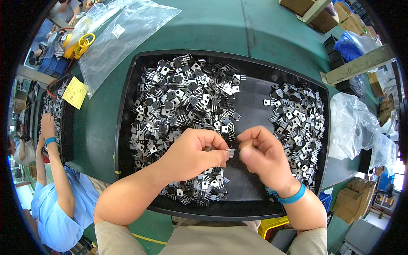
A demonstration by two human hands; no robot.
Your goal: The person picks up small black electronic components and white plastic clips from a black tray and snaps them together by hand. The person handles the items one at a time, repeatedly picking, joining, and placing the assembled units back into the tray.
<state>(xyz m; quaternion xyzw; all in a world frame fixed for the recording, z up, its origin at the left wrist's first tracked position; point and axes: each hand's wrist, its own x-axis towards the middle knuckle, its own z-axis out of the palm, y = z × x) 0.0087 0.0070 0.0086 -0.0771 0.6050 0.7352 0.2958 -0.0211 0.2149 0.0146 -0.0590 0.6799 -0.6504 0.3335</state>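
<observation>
A black tray (250,209) lies in front of me, holding two heaps of three-legged transistors with black bodies and silver tabs. The larger heap (174,102) fills the tray's left side; the smaller heap (301,123) lies along its right wall. Over the strip between them, my left hand (193,153) pinches one transistor (230,153) between thumb and forefinger, its silver tab sticking out to the right. Just beside it, my right hand (267,159) is closed, fingers curled toward the thumb. What it may hold is hidden. A blue band (293,194) circles my right wrist.
A clear plastic bag (127,36) and a yellow paper slip (75,92) lie beyond the tray's left side. At left, a co-worker in light blue (63,204) reaches into another tray (67,127). Crumpled plastic (352,123) and a carton (356,199) are at right.
</observation>
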